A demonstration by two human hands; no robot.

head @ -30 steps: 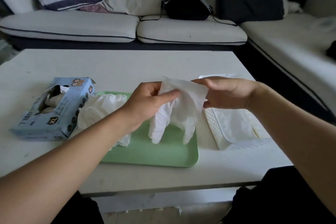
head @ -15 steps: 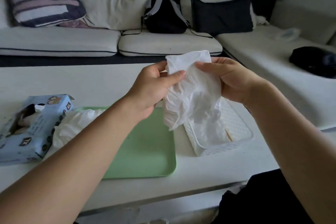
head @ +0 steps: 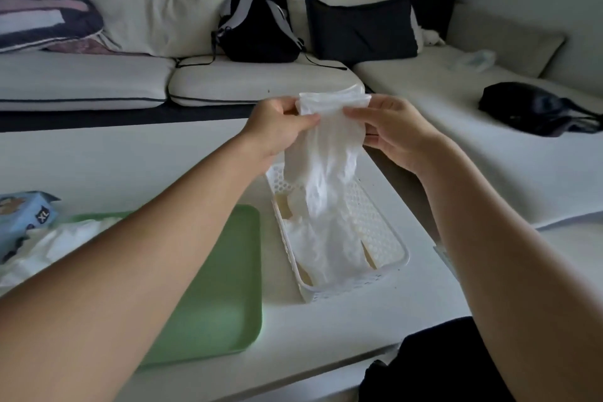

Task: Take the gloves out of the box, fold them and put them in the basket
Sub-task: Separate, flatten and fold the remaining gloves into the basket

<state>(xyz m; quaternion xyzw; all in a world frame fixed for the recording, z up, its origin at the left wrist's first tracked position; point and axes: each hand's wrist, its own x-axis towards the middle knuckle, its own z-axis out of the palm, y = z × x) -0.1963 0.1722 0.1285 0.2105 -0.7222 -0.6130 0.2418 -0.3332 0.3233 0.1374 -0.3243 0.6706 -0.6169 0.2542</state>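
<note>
Left hand point(head: 277, 127) and right hand point(head: 396, 134) each pinch a top corner of a white glove point(head: 326, 153), which hangs above the basket point(head: 368, 225) on the desk point(head: 124, 153). More gloves point(head: 326, 248) lie inside the basket.

I see open bench point(head: 130, 157) behind the tray point(head: 228, 287), nothing standing on it as far as the sofa point(head: 254, 81). The tray's near half is bare; loose gloves point(head: 49, 248) and the box point(head: 23, 215) crowd its left end. The held glove point(head: 326, 153) hangs straight over the basket point(head: 388, 232), blocking the way in from above. Gloves already lie in the basket. The bench strip right of the basket is narrow.
</note>
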